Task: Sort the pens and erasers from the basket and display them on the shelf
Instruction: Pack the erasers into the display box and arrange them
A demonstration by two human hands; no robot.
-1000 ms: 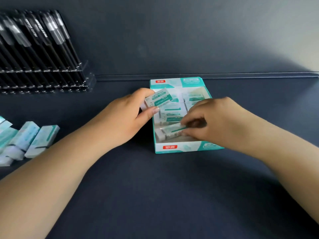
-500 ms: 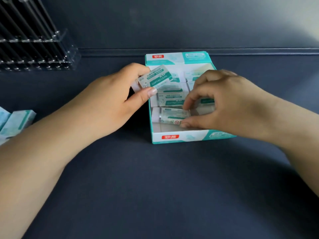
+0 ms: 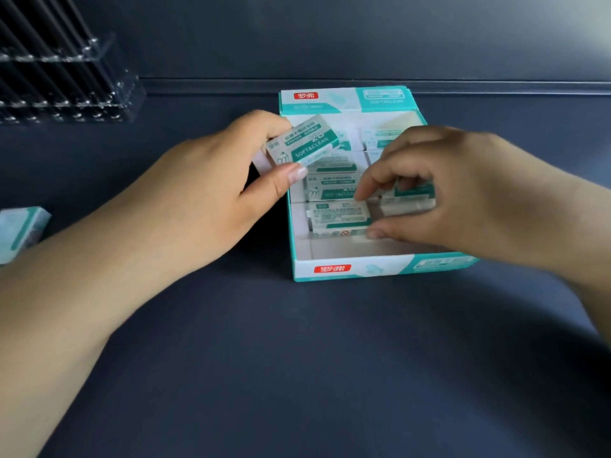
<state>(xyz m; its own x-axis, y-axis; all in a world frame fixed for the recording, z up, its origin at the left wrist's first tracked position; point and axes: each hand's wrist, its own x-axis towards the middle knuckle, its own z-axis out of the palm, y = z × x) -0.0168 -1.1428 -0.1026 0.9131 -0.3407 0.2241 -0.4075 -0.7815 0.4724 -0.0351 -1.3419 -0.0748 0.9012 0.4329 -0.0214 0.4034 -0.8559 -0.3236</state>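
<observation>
A teal-and-white open display box [image 3: 350, 268] stands on the dark shelf surface, with several wrapped erasers lying inside it. My left hand [image 3: 211, 190] pinches one eraser [image 3: 302, 142], tilted, above the box's left wall. My right hand [image 3: 453, 190] reaches into the box from the right. Its thumb and fingers pinch the end of an eraser [image 3: 340, 218] lying flat in the front left of the box. Another eraser [image 3: 410, 198] lies under its fingers, partly hidden.
A clear acrylic pen rack [image 3: 62, 77] with black pens stands at the back left. A loose wrapped eraser [image 3: 20, 231] lies at the left edge. The shelf's back ledge [image 3: 496, 85] runs behind the box.
The view has dropped and shifted, so the box sits higher and larger in frame. My right hand laid the front eraser flat in the box. My left hand kept holding its eraser.
</observation>
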